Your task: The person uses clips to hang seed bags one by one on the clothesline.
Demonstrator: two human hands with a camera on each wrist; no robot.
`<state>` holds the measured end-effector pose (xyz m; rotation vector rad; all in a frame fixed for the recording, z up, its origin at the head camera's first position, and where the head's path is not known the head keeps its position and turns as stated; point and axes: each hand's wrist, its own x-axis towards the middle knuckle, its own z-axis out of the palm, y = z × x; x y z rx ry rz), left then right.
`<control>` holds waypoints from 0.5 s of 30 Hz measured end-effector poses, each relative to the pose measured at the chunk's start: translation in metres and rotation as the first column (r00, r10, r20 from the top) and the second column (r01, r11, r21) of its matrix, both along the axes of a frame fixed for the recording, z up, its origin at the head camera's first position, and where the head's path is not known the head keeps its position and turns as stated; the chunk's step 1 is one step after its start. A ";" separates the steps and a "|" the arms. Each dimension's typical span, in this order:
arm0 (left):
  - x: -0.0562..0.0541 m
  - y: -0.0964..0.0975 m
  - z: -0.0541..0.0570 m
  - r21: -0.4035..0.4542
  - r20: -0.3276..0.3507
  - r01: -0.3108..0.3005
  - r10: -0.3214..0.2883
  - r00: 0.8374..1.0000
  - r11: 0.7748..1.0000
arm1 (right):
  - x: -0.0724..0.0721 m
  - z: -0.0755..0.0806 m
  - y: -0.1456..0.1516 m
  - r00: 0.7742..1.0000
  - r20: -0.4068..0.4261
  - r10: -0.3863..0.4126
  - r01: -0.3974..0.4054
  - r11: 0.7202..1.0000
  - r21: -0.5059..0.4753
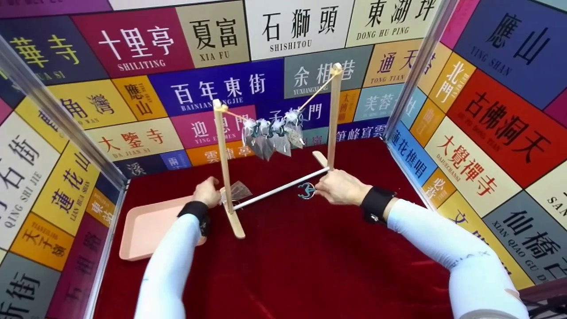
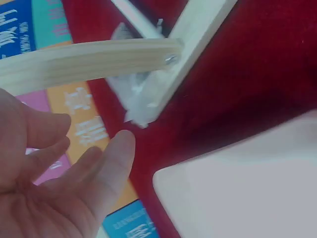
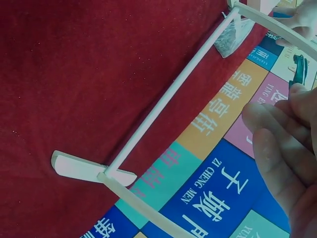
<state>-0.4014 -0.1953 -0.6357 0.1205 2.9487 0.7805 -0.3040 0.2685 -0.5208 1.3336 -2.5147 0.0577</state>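
A small teal clip [image 1: 306,190] is pinched between the thumb and fingertips of my right hand [image 1: 340,187], just in front of the white crossbar [image 1: 283,188] of a wooden stand. In the right wrist view the clip [image 3: 298,72] sticks out past the thumb. My left hand [image 1: 207,192] is beside the stand's left post [image 1: 224,155], fingers apart and loosely bent, holding nothing. Close to its fingertips a clear plastic bag [image 2: 130,91] lies behind the post's foot, which partly hides it. Several filled clear bags [image 1: 272,137] hang from a cord [image 1: 316,91] strung between the posts.
A pink tray [image 1: 137,221] lies on the red cloth [image 1: 283,266] at the left, partly under my left forearm. The right post [image 1: 335,119] rises behind my right hand. Panels with printed Chinese characters [image 1: 217,86] wall in the back and sides.
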 end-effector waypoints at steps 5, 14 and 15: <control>-0.037 -0.009 -0.095 -0.140 -0.091 0.099 -0.113 0.989 0.985 | -0.001 0.001 -0.001 1.000 0.017 -0.022 0.021 0.999 0.031; 0.004 0.009 -0.108 -0.212 -0.108 0.134 -0.159 0.981 0.968 | 0.000 -0.002 -0.004 0.999 0.043 0.019 -0.022 0.995 0.093; 0.004 0.010 -0.109 -0.213 -0.144 0.119 -0.152 0.978 0.970 | 0.000 -0.002 -0.004 0.999 0.046 0.011 -0.015 0.995 0.094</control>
